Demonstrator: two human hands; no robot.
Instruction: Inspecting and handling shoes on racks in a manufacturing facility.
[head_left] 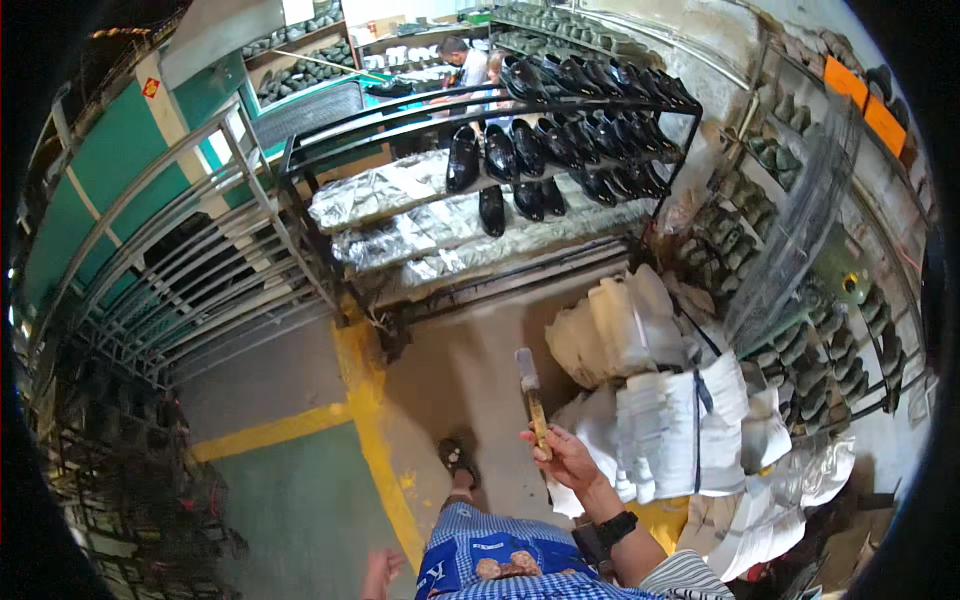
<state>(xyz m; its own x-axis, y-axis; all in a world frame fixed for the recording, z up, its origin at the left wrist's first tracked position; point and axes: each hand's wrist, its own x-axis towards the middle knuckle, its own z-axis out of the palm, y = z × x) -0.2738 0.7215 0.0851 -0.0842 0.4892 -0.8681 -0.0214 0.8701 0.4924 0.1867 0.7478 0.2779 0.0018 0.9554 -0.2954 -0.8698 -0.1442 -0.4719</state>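
My right hand (563,459), with a dark watch on its wrist, is closed round the handle of a flat brush (533,392). The brush has a worn, yellowish-brown handle and a pale, whitish head, which points away from me. It is held in the air over the floor, to the left of some white bundles. Low in the picture, my left hand (381,574) hangs beside my blue checked apron (500,552). That hand is partly cut off by the lower edge and a little blurred; its fingers look loosely apart, and nothing shows in them.
Ahead stands a black rack (420,262) with glossy black shoes (530,150) and foil-covered shelves. White stacked bundles (680,430) lie close on my right. Metal railing-like racks (190,270) stand left. Shelves of shoe-shaped pieces (740,225) line the right wall. A person (465,68) is behind the rack.
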